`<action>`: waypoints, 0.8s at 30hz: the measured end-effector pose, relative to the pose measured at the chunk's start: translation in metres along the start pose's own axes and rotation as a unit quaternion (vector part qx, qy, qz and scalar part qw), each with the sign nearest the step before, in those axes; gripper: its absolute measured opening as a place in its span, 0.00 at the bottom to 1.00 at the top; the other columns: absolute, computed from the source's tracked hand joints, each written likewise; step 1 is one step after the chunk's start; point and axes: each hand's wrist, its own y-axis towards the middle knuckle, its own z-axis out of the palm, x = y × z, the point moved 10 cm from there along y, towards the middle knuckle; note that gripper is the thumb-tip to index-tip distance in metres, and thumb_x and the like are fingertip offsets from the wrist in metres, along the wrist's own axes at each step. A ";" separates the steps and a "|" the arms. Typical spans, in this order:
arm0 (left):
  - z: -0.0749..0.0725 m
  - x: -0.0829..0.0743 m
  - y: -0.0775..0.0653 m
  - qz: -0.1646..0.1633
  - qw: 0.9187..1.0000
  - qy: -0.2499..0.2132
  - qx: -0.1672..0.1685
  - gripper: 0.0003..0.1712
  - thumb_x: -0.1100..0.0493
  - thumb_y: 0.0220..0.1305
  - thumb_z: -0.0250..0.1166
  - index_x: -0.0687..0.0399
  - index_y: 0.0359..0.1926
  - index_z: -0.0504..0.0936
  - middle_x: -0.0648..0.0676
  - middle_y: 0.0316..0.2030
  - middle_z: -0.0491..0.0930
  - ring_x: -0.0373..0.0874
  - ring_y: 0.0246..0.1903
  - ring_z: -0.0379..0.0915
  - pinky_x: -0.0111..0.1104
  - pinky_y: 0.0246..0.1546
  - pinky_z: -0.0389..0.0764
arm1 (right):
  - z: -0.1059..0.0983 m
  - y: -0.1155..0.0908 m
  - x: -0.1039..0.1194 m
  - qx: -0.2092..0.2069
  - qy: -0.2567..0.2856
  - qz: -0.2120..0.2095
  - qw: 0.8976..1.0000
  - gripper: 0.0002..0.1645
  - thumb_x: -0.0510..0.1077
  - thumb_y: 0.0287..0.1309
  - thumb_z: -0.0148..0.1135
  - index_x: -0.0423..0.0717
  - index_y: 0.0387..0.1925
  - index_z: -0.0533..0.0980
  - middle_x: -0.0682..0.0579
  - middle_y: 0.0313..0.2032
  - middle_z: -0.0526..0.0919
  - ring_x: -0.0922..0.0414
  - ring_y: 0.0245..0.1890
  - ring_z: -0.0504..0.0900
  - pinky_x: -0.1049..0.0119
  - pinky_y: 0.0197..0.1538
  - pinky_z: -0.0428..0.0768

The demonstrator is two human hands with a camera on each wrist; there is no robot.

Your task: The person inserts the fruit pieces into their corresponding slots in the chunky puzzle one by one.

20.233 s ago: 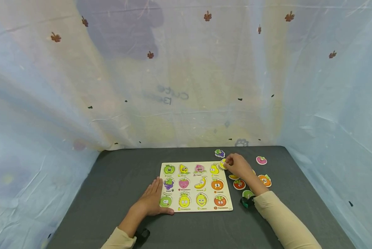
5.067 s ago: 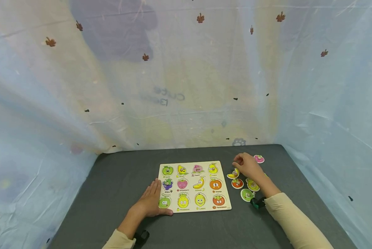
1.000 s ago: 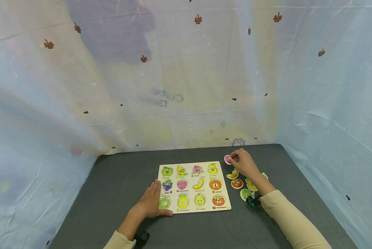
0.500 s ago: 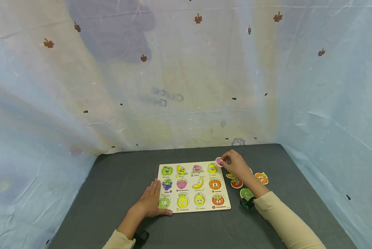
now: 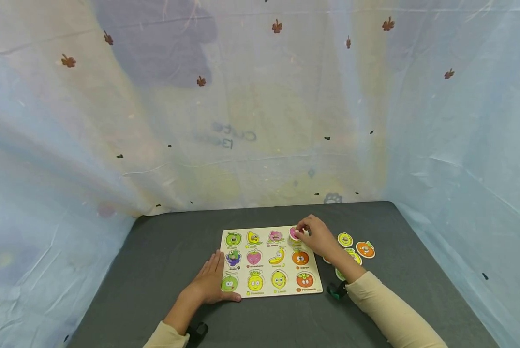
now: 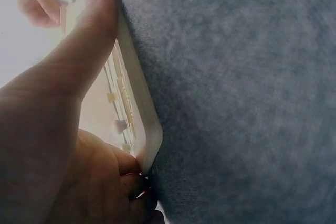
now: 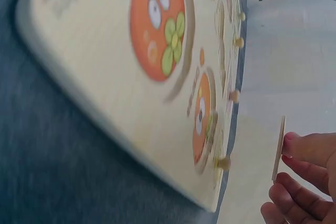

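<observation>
My left hand point(image 5: 211, 280) lies with straight fingers along the left edge of the wooden fruit puzzle board point(image 5: 266, 273), its thumb at the front edge. In the left wrist view, the thumb point(image 6: 92, 35) presses along the board's side. My right hand point(image 5: 318, 238) pinches a pink fruit puzzle piece point(image 5: 293, 234) by its knob, over the board's back right corner. From the right wrist view, this piece point(image 7: 279, 150) appears edge-on, raised above the board. The hand overlaps the pear picture. Grape piece point(image 5: 233, 258) and peach piece point(image 5: 275, 236) sit in their places.
Right of the board lie an orange piece point(image 5: 365, 249), a round yellow-green piece point(image 5: 345, 239) and a yellow piece point(image 5: 354, 257). A green piece point(image 5: 340, 274) is partly hidden by the right forearm. Patterned sheets point(image 5: 260, 121) stand around the dark table point(image 5: 177, 256).
The right hand has carried the pink piece left from the table to over the board. Since the oldest frame, the grape piece has gone from table to board. The left hand stays put.
</observation>
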 end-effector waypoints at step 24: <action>0.001 0.001 0.001 0.005 1.000 -0.001 0.001 0.82 0.29 0.51 0.82 0.73 0.84 0.44 0.72 0.84 0.40 0.67 0.84 0.38 0.57 0.83 0.47 | 0.040 0.001 0.035 0.026 0.025 -0.052 0.998 0.05 0.43 0.69 0.75 0.53 0.36 0.84 0.55 0.39 0.79 0.52 0.41 0.79 0.59 0.45 0.80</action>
